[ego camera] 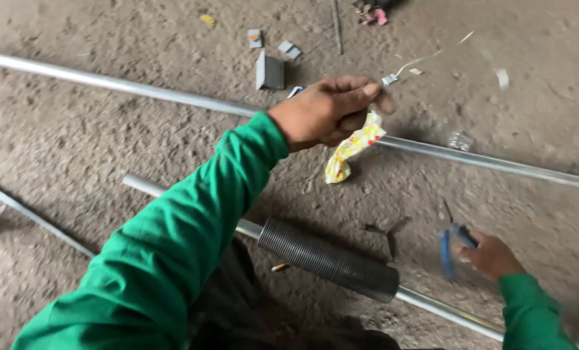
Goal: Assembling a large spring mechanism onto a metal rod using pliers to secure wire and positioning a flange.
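Left hand (328, 110) is out over the dusty floor (76, 142), fingers closed on a crumpled yellow wrapper (353, 146) that dangles just above the long metal pipe (140, 89). Right hand (490, 255) sits low at the right, gripped around blue-handled pliers (450, 245). Between the green sleeves, a black ribbed sleeve (328, 259) rides on the nearer pipe (445, 311). Small grey blocks (270, 70) lie beyond.

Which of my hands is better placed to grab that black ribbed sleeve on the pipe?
Probably the left hand: its arm already reaches across above the black ribbed sleeve, though it holds a yellow wrapper. The right hand sits beside the sleeve's end but grips blue-handled pliers.
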